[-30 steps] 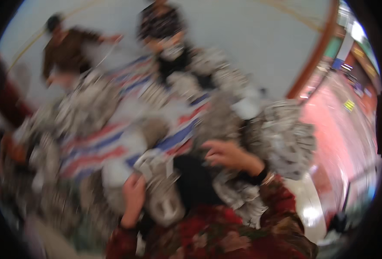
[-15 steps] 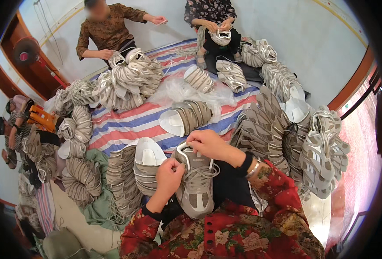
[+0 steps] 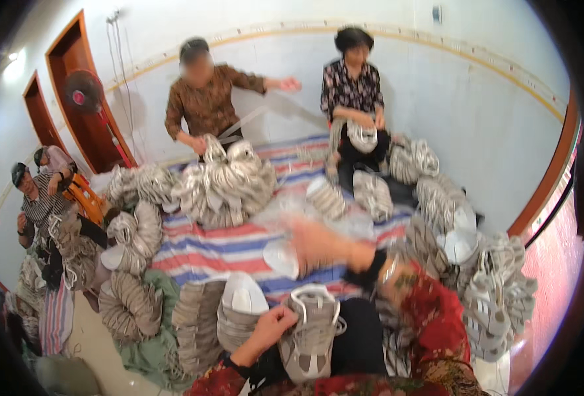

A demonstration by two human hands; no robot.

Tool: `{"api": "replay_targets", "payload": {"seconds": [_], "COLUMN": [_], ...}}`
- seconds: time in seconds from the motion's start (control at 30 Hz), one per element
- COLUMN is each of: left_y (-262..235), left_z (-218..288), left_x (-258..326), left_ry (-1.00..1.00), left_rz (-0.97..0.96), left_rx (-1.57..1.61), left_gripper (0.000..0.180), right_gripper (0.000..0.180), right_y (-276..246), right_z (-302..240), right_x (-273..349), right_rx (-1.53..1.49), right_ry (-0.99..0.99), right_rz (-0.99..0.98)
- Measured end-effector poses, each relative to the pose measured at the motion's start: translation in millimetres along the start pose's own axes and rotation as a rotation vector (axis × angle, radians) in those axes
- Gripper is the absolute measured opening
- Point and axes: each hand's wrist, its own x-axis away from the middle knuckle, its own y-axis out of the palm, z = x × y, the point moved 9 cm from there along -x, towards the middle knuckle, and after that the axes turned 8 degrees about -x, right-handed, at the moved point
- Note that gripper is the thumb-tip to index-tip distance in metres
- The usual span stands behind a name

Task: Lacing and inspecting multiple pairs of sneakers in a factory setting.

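- On the lap, at the lower middle of the view, a grey shoe (image 3: pixel 311 330) lies with its opening and white collar turned up, toe toward the wearer.
- Left hand (image 3: pixel 273 325): fingers curl over the shoe's left collar edge; grip is closed on the shoe, pinning it against the lap. Forearm comes in from the lower edge in a red patterned sleeve (image 3: pixel 219 381), wrist bent inward.
- Right hand (image 3: pixel 318 243): stretched forward and left over the striped sheet (image 3: pixel 206 251), well apart from the shoe. It is motion-blurred; whether its grip is wide, narrow or holds anything cannot be told. A dark cuff and a bangle (image 3: pixel 389 267) sit at the wrist; the elbow is raised and out to the right.
- Judgement on method: the left hand should keep the shoe steady by the collar, not by the loose laces, so it does not roll off the lap while the right arm is extended. The reach is long; leaning the trunk would serve better than overstretching the shoulder.
- Surroundings: a stack of shoes (image 3: pixel 239 317) stands just beside the left hand; further bundles (image 3: pixel 226 185) cover the sheet.
- Four other people sit around the sheet, handling shoes of their own.
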Motion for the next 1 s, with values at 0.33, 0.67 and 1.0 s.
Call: {"api": "replay_targets", "payload": {"seconds": [0.33,0.67,1.0], "left_y": [-10,-8,-3], "left_z": [4,2,1], "left_x": [-11,2,8], "left_ry": [-0.081,-0.094,-0.109], "left_rz": [0.019,0.001,-0.036], "left_rx": [0.341,0.281,0.376], "left_gripper": [0.009,0.011,0.013], "right_gripper": [0.016,0.019,0.018], "right_y": [14,69,78], "right_z": [-29,-61,-63], "right_x": [64,137,147], "right_rx": [-0.544,-0.947,-1.114], "right_ry": [0.829,1.378,1.471], "right_rz": [-0.501,-0.495,-0.442]}}
